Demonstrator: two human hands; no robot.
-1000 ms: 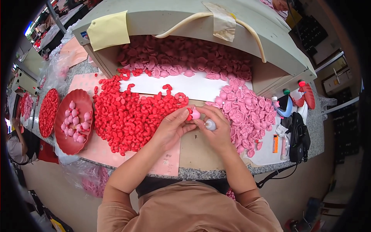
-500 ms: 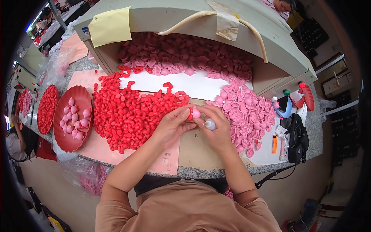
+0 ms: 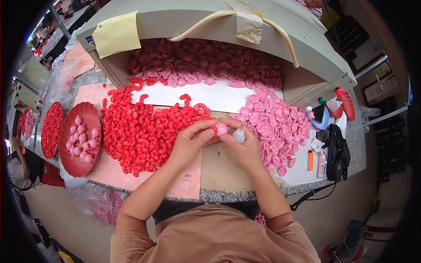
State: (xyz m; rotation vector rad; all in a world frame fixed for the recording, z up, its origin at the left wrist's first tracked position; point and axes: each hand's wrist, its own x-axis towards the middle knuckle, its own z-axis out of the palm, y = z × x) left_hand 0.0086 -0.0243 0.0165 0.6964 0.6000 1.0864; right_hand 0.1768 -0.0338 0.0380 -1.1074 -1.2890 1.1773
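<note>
In front of me, my left hand (image 3: 193, 136) is closed in a pinch on a small red plastic piece (image 3: 214, 130). The red piece sits against a rounded pink plastic piece (image 3: 222, 128), which the fingertips of both hands surround. My right hand (image 3: 244, 147) is closed too, with a small pale squeeze bottle (image 3: 239, 135) tucked in its fingers and its fingertips at the pink piece. Just left of my hands spreads a big heap of red pieces (image 3: 140, 136). To the right lies a heap of pink petal-like and rounded pieces (image 3: 274, 122).
A red scalloped dish (image 3: 70, 162) with joined pink-and-red pieces stands at the left, beside another dish of red pieces (image 3: 51, 131). A grey metal housing (image 3: 193, 17) arches over more pink pieces. At the right lie an orange lighter (image 3: 310, 160) and a black bag (image 3: 337, 153).
The pink piece and the red piece have turned a little between my fingertips. The bottle in my right hand now stands more upright. The whole view has shifted slightly.
</note>
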